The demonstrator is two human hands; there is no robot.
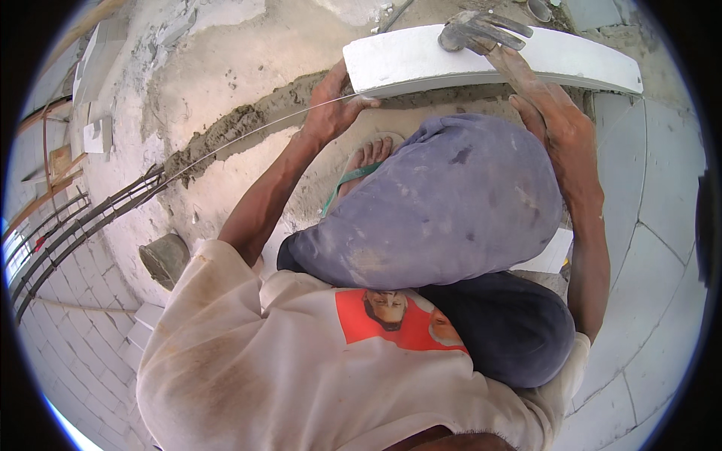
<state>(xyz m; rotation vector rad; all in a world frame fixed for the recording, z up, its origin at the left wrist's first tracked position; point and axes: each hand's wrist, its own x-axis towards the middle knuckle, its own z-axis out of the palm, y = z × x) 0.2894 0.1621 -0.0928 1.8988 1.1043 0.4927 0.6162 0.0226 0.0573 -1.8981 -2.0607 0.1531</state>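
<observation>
Left hand grips the left end of the white block lying over the mortar along the string, right hand at the hammer, its hold unclear from where I stand; best keep the block level, edge true to the string.

hammer over block, mortar strip leftward along the string, bucket to the left, wall rightward

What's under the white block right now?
Grey mortar shows along the near edge of the white block and beyond its left end; what lies directly beneath it is covered.
</observation>
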